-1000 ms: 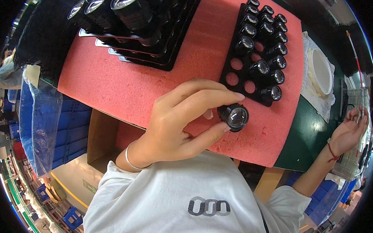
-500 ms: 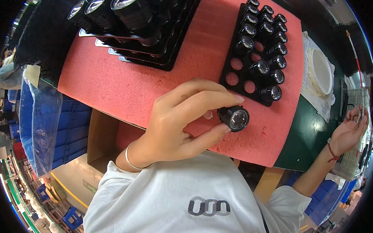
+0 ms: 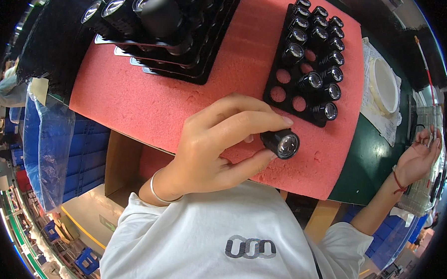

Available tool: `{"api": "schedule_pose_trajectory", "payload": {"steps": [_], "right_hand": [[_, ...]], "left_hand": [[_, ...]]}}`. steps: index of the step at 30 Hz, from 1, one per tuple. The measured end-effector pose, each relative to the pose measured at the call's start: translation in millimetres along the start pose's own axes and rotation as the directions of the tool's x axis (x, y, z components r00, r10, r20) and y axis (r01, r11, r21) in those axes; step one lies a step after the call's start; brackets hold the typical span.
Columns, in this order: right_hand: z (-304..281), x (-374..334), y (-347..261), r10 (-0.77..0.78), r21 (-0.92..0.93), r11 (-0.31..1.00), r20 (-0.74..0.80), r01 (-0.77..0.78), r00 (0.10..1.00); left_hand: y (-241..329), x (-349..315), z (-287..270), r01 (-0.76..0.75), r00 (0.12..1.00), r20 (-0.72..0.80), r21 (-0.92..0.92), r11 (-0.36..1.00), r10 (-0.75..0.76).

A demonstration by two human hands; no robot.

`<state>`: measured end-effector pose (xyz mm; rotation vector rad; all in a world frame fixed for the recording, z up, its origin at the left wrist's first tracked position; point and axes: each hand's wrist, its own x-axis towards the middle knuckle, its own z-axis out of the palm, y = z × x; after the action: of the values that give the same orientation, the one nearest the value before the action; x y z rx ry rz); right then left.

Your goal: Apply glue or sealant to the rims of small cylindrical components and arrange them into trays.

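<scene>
My left hand (image 3: 218, 144) pinches a short black lens barrel (image 3: 281, 143) between thumb and fingers, its glass end tilted up at me. It hovers over the red foam mat (image 3: 182, 111), just below the near end of a black perforated tray (image 3: 273, 98). That tray carries many similar black barrels standing in its holes, and several holes at its near left are bare. Far right, my right hand (image 3: 416, 161) is palm up with fingers loosely apart, beside a clear plastic container (image 3: 419, 197); no object shows in it.
Stacked black trays (image 3: 200, 73) with larger lens barrels stand at the upper left. A white round lid or dish (image 3: 383, 85) rests on paper over the green table (image 3: 357, 176). Blue crates (image 3: 92, 155) with plastic film are at the left.
The lens barrel in my left hand has tilted slightly, its glass end shifting a little right and down. Both hands otherwise stay in place.
</scene>
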<state>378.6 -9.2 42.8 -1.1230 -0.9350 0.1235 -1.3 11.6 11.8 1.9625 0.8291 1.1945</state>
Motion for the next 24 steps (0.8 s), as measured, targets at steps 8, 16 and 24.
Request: {"api": "schedule_pose_trajectory", "payload": {"steps": [8,16,24], "right_hand": [[-8.4,3.7,2.8,-0.005,0.025,1.0,0.045,0.004,0.999],[-4.6,1.9,0.7,0.01,0.024,1.0,-0.006,-0.01,1.0],[-5.1,2.6,1.6,0.0,0.032,0.999,0.009,0.0,1.0]], "left_hand": [[1.7,0.3,0.9,0.005,1.0,-0.006,0.009,1.0,-0.005],[3.3,1.4,0.5,0.006,1.0,0.001,0.038,0.999,-0.006],[3.7,2.0,-1.0,-0.006,1.0,0.016,0.056,0.998,0.005]]}}
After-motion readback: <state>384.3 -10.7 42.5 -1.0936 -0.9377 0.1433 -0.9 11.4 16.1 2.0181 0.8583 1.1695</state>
